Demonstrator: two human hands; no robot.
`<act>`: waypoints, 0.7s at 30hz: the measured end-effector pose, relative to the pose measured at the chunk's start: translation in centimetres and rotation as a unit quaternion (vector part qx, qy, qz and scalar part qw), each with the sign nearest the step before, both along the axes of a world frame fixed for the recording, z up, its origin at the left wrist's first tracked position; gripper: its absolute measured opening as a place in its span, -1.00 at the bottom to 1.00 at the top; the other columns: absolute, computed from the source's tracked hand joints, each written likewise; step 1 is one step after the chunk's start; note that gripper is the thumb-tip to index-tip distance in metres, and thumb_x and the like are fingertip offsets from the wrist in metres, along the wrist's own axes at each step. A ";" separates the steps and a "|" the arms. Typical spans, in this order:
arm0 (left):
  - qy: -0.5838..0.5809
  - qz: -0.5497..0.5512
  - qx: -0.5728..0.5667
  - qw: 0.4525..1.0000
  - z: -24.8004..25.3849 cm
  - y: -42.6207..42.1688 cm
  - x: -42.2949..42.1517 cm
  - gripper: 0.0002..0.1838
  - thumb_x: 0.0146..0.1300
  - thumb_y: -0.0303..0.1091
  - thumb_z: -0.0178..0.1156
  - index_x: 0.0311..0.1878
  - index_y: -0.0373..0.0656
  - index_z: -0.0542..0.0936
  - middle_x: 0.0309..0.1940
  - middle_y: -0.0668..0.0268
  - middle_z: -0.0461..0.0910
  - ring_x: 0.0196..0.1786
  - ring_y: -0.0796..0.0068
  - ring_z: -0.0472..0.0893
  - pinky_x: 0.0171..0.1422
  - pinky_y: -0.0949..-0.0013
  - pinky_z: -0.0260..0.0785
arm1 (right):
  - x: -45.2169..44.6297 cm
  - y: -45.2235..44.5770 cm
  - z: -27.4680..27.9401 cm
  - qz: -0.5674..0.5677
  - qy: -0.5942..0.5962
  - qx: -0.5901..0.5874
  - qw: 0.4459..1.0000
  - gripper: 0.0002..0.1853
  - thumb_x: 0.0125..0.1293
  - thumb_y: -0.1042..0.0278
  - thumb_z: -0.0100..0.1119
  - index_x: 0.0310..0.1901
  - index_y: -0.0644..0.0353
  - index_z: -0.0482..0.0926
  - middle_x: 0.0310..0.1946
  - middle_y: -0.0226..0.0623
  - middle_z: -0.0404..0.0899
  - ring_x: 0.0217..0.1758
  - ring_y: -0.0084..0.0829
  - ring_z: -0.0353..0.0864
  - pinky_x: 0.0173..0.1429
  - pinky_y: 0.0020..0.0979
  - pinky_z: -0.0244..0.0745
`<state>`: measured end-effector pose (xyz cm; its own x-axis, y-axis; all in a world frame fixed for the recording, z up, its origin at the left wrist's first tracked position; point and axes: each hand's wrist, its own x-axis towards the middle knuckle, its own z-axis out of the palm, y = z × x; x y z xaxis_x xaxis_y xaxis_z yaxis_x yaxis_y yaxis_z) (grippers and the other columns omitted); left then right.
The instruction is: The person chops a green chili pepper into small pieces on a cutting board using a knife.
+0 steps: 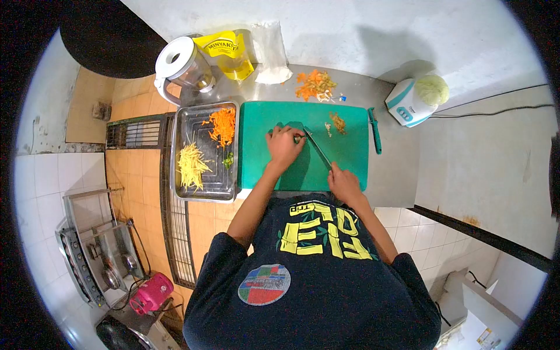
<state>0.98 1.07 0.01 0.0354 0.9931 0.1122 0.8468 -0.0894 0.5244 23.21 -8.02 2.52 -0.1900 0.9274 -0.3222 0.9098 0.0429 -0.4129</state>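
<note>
My right hand (pixel 345 183) is closed round the handle of a knife (pixel 318 147), whose blade slants up and left over the green cutting board (pixel 262 116). My left hand (pixel 284 146) rests on the board with its fingers bent, pressing down a small green vegetable piece (pixel 298 139) beside the blade tip. Its exact kind is mostly covered by the fingers. Small pale bits and a pile of brownish peelings (pixel 338 123) lie right of the blade.
Left of the board, a metal tray (pixel 204 197) holds orange shreds (pixel 223 126), pale yellow strips (pixel 192 167) and chopped green bits (pixel 228 159). Behind stand a blender jug (pixel 188 67), a yellow pouch (pixel 227 53) and orange peelings (pixel 315 84). At right are a peeler (pixel 375 131) and a blender base (pixel 402 104) bearing a cabbage (pixel 431 90).
</note>
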 end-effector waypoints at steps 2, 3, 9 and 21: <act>0.004 -0.003 0.015 1.000 -0.4 0.1 0.2 -0.86 0.13 -0.12 0.42 -0.24 0.17 0.80 -0.25 0.46 0.69 -0.01 0.24 0.55 0.11 0.01 0.25 | -0.2 0.1 0.3 0.004 -0.019 -0.039 0.999 -0.56 0.48 0.16 0.02 0.25 0.25 0.48 -0.37 0.24 0.65 -0.28 0.21 0.70 -0.16 0.23 0.55; 0.010 -0.005 0.015 1.000 -0.5 0.3 0.2 -0.86 0.13 -0.12 0.42 -0.24 0.18 0.80 -0.25 0.46 0.69 -0.02 0.24 0.55 0.10 0.01 0.25 | -0.3 0.0 0.5 0.003 -0.026 -0.038 0.999 -0.55 0.48 0.16 0.02 0.26 0.25 0.47 -0.37 0.24 0.65 -0.27 0.21 0.70 -0.14 0.24 0.54; 0.018 -0.003 0.022 1.000 -1.5 0.6 0.2 -0.85 0.08 -0.11 0.46 -0.26 0.19 0.79 -0.21 0.46 0.69 0.02 0.24 0.55 0.11 0.01 0.25 | 1.1 -1.3 0.6 -0.013 0.021 -0.058 0.998 -0.51 0.48 0.14 -0.01 0.30 0.26 0.45 -0.28 0.25 0.67 -0.19 0.24 0.68 -0.04 0.22 0.53; 0.023 -0.024 0.015 0.999 0.0 -0.8 -1.7 -0.84 0.17 -0.14 0.42 -0.21 0.12 0.76 -0.20 0.46 0.72 0.00 0.25 0.59 0.11 0.01 0.30 | 0.9 -1.2 2.9 -0.041 0.087 -0.072 0.993 -0.64 0.50 0.19 0.00 0.10 0.32 0.48 -0.28 0.21 0.65 -0.21 0.26 0.62 -0.09 0.11 0.48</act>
